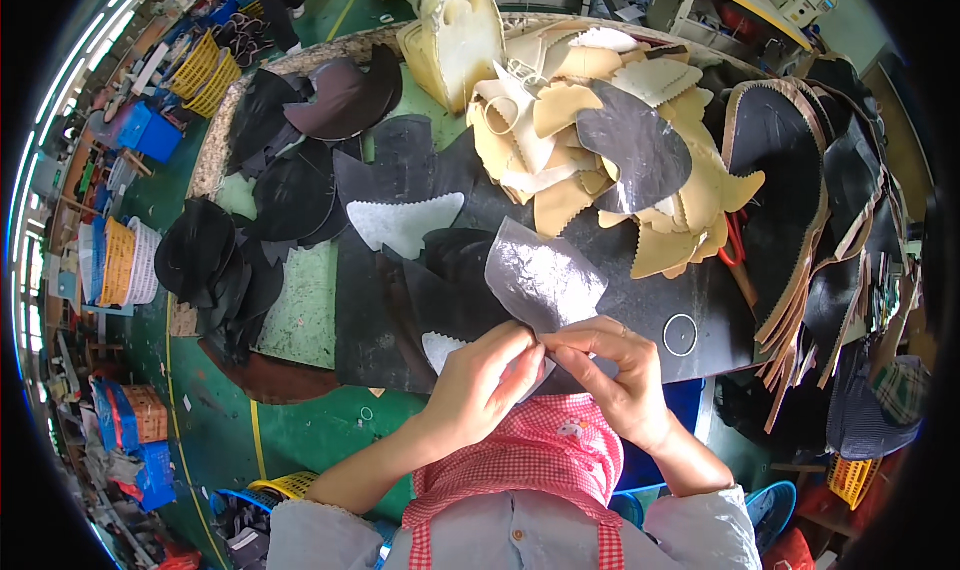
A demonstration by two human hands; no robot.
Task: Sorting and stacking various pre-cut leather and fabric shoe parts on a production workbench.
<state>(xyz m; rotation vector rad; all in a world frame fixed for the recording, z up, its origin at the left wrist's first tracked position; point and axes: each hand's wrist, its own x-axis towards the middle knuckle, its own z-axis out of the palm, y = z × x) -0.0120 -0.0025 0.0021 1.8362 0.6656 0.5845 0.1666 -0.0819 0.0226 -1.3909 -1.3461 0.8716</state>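
Note:
Close in front of my body, my left hand and my right hand meet with their fingertips pinched together. Between them they grip the near edge of a curved, dark leather piece, whose smooth face shines in the light. The pinched edge itself is mostly covered by my fingers. Just beyond my left hand lie more black leather pieces on the table. A pale piece with a zigzag edge rests among them, farther left. Part of another pale piece shows beside my left hand.
Cream and tan zigzag-edged pieces are heaped at the far right of the table. A yellowish container stands behind them. Orange-handled scissors lie near large layered black leather. Black pieces are piled left. A white ring lies right.

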